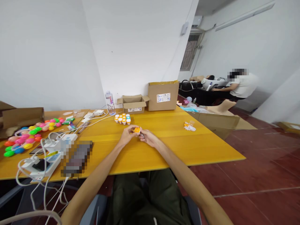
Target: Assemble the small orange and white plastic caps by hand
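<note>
Both my hands meet over the middle of the yellow table (199, 150). My left hand (127, 135) pinches a small orange round piece (137, 129) at its fingertips. My right hand (148, 137) touches the same piece from the right, fingers curled around a small part that is mostly hidden. Just beyond my hands stands a cluster of several small toy pieces (122, 118) with orange, white and teal caps. A few loose white and orange parts (189, 126) lie on the table to the right.
Colourful plastic balls (25, 139) lie at the left, next to a power strip and white cables (44, 159). A water bottle (110, 103) and two cardboard boxes (162, 95) stand at the far edge. Another person (241, 86) sits at the back right.
</note>
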Demonstrator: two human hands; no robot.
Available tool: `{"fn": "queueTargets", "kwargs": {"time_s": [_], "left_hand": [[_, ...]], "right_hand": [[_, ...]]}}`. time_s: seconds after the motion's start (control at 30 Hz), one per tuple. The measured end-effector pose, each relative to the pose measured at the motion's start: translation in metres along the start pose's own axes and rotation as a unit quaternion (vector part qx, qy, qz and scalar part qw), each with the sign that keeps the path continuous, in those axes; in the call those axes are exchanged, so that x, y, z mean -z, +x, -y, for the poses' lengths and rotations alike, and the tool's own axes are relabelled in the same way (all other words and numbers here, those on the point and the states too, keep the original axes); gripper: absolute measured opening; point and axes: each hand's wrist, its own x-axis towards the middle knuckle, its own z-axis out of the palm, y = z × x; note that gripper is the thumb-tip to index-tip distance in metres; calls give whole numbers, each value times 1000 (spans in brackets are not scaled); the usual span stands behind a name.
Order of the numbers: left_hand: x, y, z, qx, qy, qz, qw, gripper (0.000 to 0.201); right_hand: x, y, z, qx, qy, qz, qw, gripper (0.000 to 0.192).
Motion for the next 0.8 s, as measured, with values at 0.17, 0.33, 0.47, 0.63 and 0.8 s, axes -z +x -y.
{"fn": "queueTargets", "kwargs": {"time_s": [0.17,0.33,0.47,0.63,0.8], "left_hand": [[-1,0,-2,-1,-32,4,999,35],[-1,0,-2,17,-32,-24,999,40],[0,1,-2,-2,4,-50,999,34],[-1,2,-2,-30,56,-55,996,28],[-3,1,-3,-60,88,-52,993,28]], "right_hand": [[-2,0,1,-11,-34,2,999,30],[0,3,-2,1,-22,-8,1000,34],[5,6,-4,37,-8,-14,999,32],[11,8,-6,57,15,-23,998,27],[11,8,-6,46,36,-16,998,26]]}}
